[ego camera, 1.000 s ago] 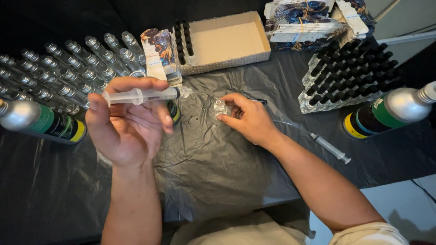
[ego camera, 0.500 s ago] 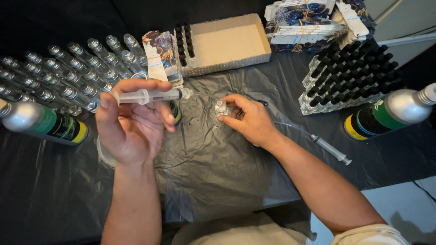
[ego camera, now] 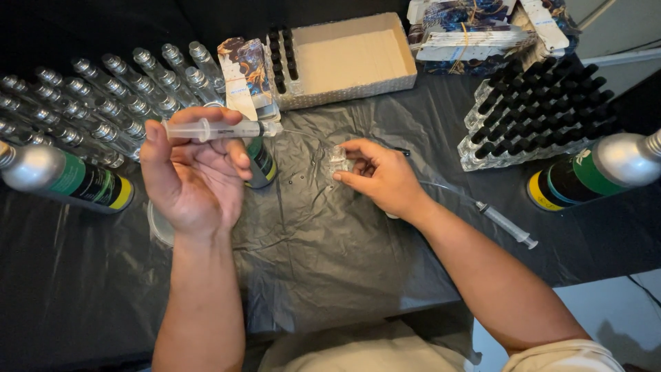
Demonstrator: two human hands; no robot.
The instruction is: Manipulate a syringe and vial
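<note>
My left hand [ego camera: 189, 176] holds a clear plastic syringe [ego camera: 220, 129] level, thumb at the plunger end, its needle pointing right. My right hand [ego camera: 382, 176] pinches a small clear glass vial [ego camera: 337, 160] upright on the black plastic sheet [ego camera: 330, 255], a short way right of the needle tip. A silver and green bottle [ego camera: 260, 160] lies partly hidden behind my left hand.
Rows of clear vials with silver tops [ego camera: 103, 89] lie at the back left. An open cardboard box [ego camera: 348, 58] sits at the back. A rack of black-capped vials [ego camera: 544, 103] stands right. Silver-green bottles [ego camera: 65, 176] [ego camera: 592, 172] lie on both sides. A second syringe [ego camera: 506, 224] rests by my right forearm.
My left hand with the syringe has drifted slightly right. My right hand keeps the vial in place.
</note>
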